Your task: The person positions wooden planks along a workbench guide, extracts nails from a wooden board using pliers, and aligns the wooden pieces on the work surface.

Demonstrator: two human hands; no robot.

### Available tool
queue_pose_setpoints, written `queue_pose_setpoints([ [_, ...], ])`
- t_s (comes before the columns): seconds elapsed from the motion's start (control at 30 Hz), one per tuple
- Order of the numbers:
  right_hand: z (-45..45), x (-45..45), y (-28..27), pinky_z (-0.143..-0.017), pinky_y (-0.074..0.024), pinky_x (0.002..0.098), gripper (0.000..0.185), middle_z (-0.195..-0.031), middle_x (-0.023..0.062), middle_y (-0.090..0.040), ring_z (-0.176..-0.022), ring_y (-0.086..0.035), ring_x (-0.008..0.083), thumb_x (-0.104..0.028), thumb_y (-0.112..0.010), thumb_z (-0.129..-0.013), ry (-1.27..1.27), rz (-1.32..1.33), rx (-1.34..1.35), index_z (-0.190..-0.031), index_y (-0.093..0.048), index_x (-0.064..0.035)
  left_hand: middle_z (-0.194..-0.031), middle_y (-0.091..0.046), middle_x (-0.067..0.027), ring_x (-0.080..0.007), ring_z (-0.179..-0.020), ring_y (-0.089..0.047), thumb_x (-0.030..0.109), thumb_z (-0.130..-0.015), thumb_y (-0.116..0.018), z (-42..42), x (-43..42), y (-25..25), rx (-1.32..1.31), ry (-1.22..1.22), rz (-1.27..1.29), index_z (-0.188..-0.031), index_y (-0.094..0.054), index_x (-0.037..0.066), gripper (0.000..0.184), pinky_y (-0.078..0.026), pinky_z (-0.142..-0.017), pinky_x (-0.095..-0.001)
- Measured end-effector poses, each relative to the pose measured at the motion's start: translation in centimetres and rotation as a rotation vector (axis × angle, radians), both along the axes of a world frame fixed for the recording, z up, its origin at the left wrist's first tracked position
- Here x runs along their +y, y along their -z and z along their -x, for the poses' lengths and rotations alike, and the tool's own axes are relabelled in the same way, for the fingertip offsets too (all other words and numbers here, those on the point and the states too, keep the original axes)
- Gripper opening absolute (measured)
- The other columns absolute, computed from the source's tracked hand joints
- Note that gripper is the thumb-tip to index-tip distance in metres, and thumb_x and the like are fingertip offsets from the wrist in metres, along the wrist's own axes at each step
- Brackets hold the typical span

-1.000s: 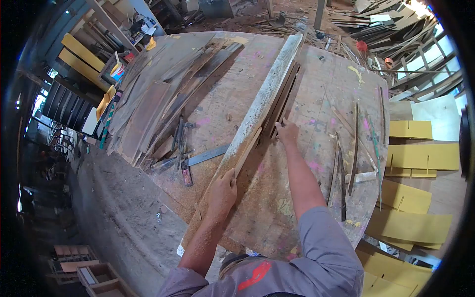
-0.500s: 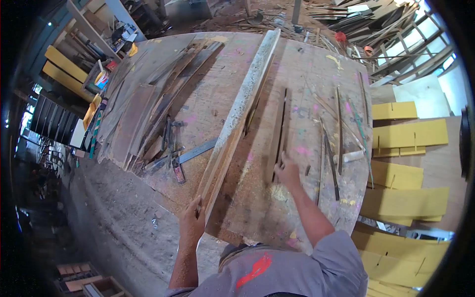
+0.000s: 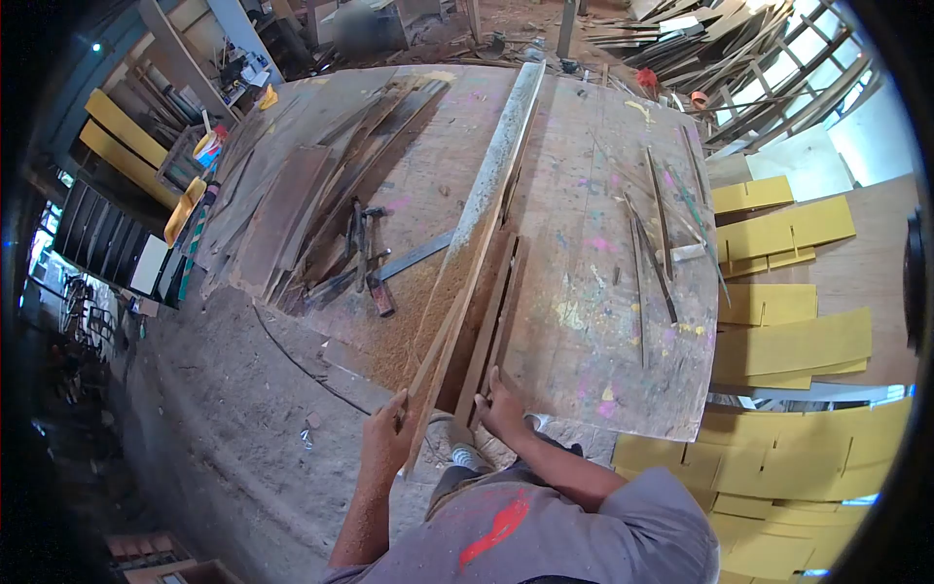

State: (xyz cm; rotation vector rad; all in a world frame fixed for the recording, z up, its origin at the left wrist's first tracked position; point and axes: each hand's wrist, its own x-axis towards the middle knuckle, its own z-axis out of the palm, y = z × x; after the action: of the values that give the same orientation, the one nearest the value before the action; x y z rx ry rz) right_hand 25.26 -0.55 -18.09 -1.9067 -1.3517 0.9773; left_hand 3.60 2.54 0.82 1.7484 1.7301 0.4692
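A long wooden board (image 3: 496, 165), pale and speckled at its far end and brown near me, slants across the worktable. My left hand (image 3: 387, 433) is closed at its near end, where a thin strip lies along its left side. Just right of the board, my right hand (image 3: 502, 409) grips the near end of a narrow wooden strip (image 3: 494, 326) with a dark line along it. The strip lies almost parallel to the board and reaches past the table's near edge. Whether the two touch I cannot tell.
Left of the board lie a hammer (image 3: 364, 243), a flat metal bar (image 3: 416, 255) and sawdust (image 3: 409, 331). Stacked dark planks (image 3: 292, 209) cover the table's left side. Thin sticks (image 3: 657, 234) lie on the right. Yellow panels (image 3: 793, 346) stand beyond the table's right edge.
My right hand has drawn the narrow strip toward me and to the left, beside the board. My left hand stays at the board's near end. The view has shifted slightly.
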Motion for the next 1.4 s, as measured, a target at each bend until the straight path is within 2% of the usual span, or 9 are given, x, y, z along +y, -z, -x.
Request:
queue_pose_setpoints([
  [0.1,2.9,2.0,1.5,-0.077,-0.0573,0.0493,0.085,-0.101,0.0297,-0.071,-0.081,-0.071,0.0385,-0.015,-0.075,-0.091,0.002,-0.223,-0.093,-0.161,-0.034,0.0078,-0.1,-0.075,-0.0236,-0.0398,-0.086,-0.073,0.011,-0.094,-0.073,2.4,-2.6,0.0,-0.012,0.012,0.012,-0.131,-0.072,0.004,0.038,-0.057,-0.078,-0.0455],
  [0.23,4.1,3.3,3.4,-0.076,-0.0578,0.0525,0.09,-0.094,0.0296,-0.07,-0.085,-0.071,0.044,-0.017,-0.071,-0.097,0.008,-0.081,-0.012,-0.167,-0.019,0.0048,-0.102,-0.075,-0.0233,-0.0401,-0.087,-0.073,0.011,-0.094,-0.073,5.0,-5.3,0.7,0.005,0.034,0.002,-0.133,-0.072,0.006,0.04,-0.057,-0.08,-0.0465],
  [0.3,3.7,3.5,1.3,-0.071,-0.0584,0.0506,0.088,-0.09,0.028,-0.07,-0.079,-0.072,0.0407,-0.016,-0.07,-0.098,0.029,0.057,0.167,-0.167,-0.019,0.0036,-0.104,-0.074,-0.0234,-0.0402,-0.088,-0.073,0.011,-0.094,-0.073,5.6,-6.0,0.9,-0.001,0.034,0.017,-0.135,-0.071,0.007,0.041,-0.058,-0.081,-0.0465],
  [0.47,3.2,4.8,4.1,-0.046,-0.0556,0.0348,0.075,-0.073,0.0107,-0.065,-0.049,-0.066,0.0186,-0.01,-0.062,-0.106,0.043,-0.027,0.158,-0.168,-0.021,0.0,-0.106,-0.074,-0.024,-0.0405,-0.09,-0.073,0.011,-0.095,-0.071,6.5,-6.8,0.9,0.019,0.031,0.051,-0.138,-0.07,0.01,0.043,-0.058,-0.081,-0.047],
  [0.53,2.4,6.0,-1.3,-0.046,-0.0564,0.0351,0.073,-0.071,0.0088,-0.062,-0.05,-0.067,0.02,-0.011,-0.062,-0.107,0.11,0.11,0.349,-0.168,-0.023,0.0002,-0.105,-0.073,-0.0242,-0.0405,-0.09,-0.073,0.011,-0.095,-0.071,6.5,-6.8,1.2,-0.008,0.025,0.047,-0.138,-0.07,0.01,0.043,-0.058,-0.08,-0.0471],
  [0.83,1.0,8.3,0.1,-0.049,-0.0573,0.0379,0.067,-0.078,0.0149,-0.072,-0.053,-0.07,0.0223,-0.012,-0.064,-0.105,0.129,0.114,0.331,-0.165,-0.035,-0.0043,-0.102,-0.073,-0.0253,-0.0414,-0.091,-0.073,0.011,-0.094,-0.073,6.6,-7.9,0.8,0.016,0.065,0.071,-0.135,-0.07,0.008,0.041,-0.058,-0.08,-0.0481],
  [0.93,0.3,9.7,8.9,-0.044,-0.0566,0.0363,0.062,-0.073,0.0109,-0.066,-0.05,-0.068,0.0218,-0.012,-0.063,-0.106,0.015,-0.303,-0.137,-0.162,-0.039,-0.001,-0.102,-0.073,-0.0259,-0.0423,-0.091,-0.072,0.009,-0.093,-0.072,6.9,-9.2,0.7,0.056,0.068,0.112,-0.135,-0.07,0.007,0.042,-0.058,-0.081,-0.0493],
  [1.03,0.2,10.1,1.5,-0.044,-0.0564,0.0371,0.066,-0.076,0.0122,-0.068,-0.052,-0.07,0.0228,-0.012,-0.065,-0.105,0.165,0.092,0.365,-0.163,-0.037,-0.0018,-0.101,-0.072,-0.0261,-0.0433,-0.09,-0.072,0.007,-0.093,-0.07,7.1,-10.9,1.0,0.094,0.061,0.15,-0.135,-0.07,0.006,0.042,-0.057,-0.08,-0.0503],
  [1.4,-1.2,12.0,0.7,-0.046,-0.0588,0.0375,0.074,-0.089,0.0178,-0.072,-0.057,-0.072,0.0241,-0.013,-0.066,-0.103,0.167,0.117,0.325,-0.167,-0.029,-0.0065,-0.096,-0.07,-0.0247,-0.0424,-0.089,-0.071,0.012,-0.097,-0.068,6.3,-11.4,1.7,0.1,0.002,0.175,-0.136,-0.068,0.005,0.04,-0.056,-0.077,-0.0521],
])
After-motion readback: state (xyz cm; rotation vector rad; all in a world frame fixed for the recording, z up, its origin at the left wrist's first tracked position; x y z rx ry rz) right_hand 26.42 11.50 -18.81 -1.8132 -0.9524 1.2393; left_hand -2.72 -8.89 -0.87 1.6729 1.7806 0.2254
